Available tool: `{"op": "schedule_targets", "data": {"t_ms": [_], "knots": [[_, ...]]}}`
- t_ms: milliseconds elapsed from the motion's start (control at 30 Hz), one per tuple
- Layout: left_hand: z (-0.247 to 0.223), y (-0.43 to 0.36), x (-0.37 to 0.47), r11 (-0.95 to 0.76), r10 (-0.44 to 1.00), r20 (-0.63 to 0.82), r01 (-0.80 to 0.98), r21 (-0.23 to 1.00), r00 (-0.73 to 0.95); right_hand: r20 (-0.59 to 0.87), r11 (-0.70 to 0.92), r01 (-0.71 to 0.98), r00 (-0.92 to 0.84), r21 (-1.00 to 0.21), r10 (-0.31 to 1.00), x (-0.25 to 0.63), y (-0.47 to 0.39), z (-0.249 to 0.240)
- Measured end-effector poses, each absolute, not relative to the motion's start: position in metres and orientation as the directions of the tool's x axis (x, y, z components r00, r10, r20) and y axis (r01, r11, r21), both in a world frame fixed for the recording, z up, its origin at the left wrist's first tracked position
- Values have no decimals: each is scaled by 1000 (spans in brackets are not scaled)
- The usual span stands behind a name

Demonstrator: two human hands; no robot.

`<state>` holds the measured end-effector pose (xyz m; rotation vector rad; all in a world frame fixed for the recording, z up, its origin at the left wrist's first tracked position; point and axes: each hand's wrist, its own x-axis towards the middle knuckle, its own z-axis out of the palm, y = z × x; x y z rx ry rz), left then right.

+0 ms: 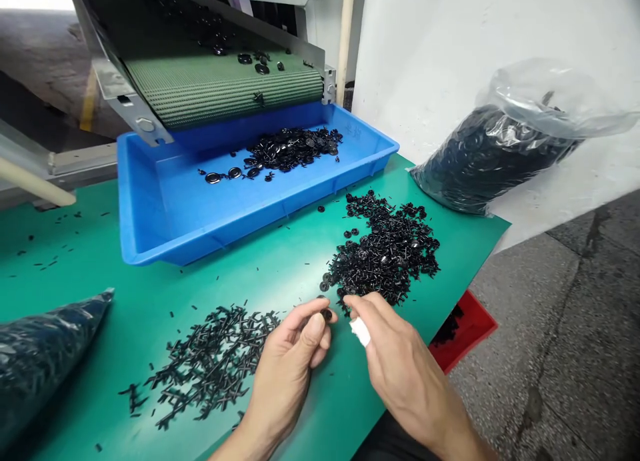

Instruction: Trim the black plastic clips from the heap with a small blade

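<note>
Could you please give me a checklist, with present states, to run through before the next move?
1. Left hand has a firm pinch on a small black part: pinched, firmness cannot tell.
2. Right hand holds a part: cannot tell; its fingertips are partly hidden.
3. Blue tray sits below the end of the green belt: ok.
4. All pieces gathered in piles: not ok; stray black bits lie on the green table.
5. Clear bag upright: not ok; it leans.

round black part, small, partly hidden, held
</note>
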<state>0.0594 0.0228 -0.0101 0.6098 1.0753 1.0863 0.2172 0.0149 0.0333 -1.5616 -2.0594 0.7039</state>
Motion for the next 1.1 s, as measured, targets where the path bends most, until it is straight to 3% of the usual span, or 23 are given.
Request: {"op": "schedule_targets", "data": {"t_ms": [133,400,667,867,967,1100], "knots": [[-8,22,61,367,924,-379,-409,836,55,146,296,815,-258,-498,955,213,7,29],[-11,22,61,383,914,-403,-416,825,43,221,314,873,-245,-372,944,197,1,23],[-14,19,60,415,898,-439,-342,843,7,238,276,892,-198,-359,951,190,3,22],[-16,18,59,343,933,-357,-189,920,-46,236,272,906,-201,-325,951,186,1,21],[-16,19,58,296,953,-301,-98,950,-38,182,253,905,-200,-343,963,186,2,23],[-12,19,56,261,965,-261,-15,965,-14,17,199,860,-217,-469,976,196,8,30]]}}
